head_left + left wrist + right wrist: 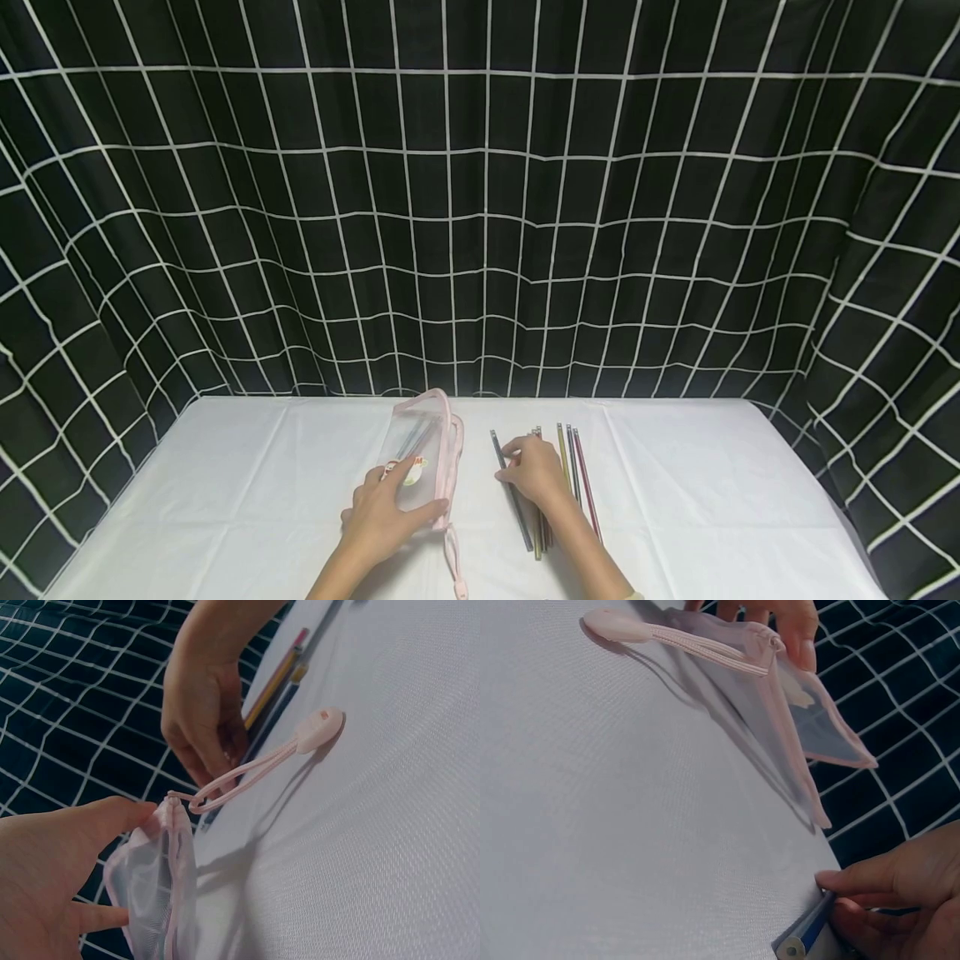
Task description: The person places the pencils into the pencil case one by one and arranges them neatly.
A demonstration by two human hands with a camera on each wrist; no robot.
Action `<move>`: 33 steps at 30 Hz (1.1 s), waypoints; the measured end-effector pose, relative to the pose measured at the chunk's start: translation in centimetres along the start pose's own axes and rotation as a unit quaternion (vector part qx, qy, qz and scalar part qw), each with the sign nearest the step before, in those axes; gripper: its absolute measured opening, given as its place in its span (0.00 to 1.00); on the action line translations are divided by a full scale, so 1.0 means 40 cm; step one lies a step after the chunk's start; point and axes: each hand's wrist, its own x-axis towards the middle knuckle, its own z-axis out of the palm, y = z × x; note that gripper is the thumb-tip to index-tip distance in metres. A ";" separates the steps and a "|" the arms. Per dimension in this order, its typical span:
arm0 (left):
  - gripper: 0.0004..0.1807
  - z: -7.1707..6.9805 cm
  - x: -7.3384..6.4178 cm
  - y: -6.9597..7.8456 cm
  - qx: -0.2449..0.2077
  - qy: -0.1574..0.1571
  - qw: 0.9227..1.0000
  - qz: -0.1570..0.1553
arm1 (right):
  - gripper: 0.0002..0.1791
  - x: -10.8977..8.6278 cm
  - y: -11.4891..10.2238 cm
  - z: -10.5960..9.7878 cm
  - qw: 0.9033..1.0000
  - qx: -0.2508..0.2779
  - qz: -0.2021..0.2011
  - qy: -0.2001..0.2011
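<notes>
My left hand (381, 517) grips a see-through zip pouch (427, 492) with pink edging, thumb on the zipped edge and fingers across its side. Slim pencil-like shapes show faintly through the pouch wall. From its near corner hangs a pink cord loop (247, 776) with a flat tag (319, 731). To the right, my right hand (536, 471) pinches a dark blue pencil (810, 930) between thumb and fingers, its blunt end toward the right wrist camera. Under and beside that hand lie several more pencils, among them a gold pencil (562, 446) and a red pencil (587, 483).
A white cloth (225, 500) covers the table. Behind it and at both sides hangs a black curtain (480, 250) with a white grid. The pouch stands left of the pencils, with a strip of cloth between them.
</notes>
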 end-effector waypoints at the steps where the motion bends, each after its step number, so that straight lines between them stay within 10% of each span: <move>1: 0.46 0.000 0.000 0.001 0.000 0.001 1.000 0.000 | 0.22 0.001 0.000 0.000 1.000 0.000 0.002 0.000; 33: 0.46 0.000 0.004 -0.005 -0.011 -0.003 1.000 0.002 | 0.19 0.007 -0.003 -0.011 0.998 0.054 0.028 -0.010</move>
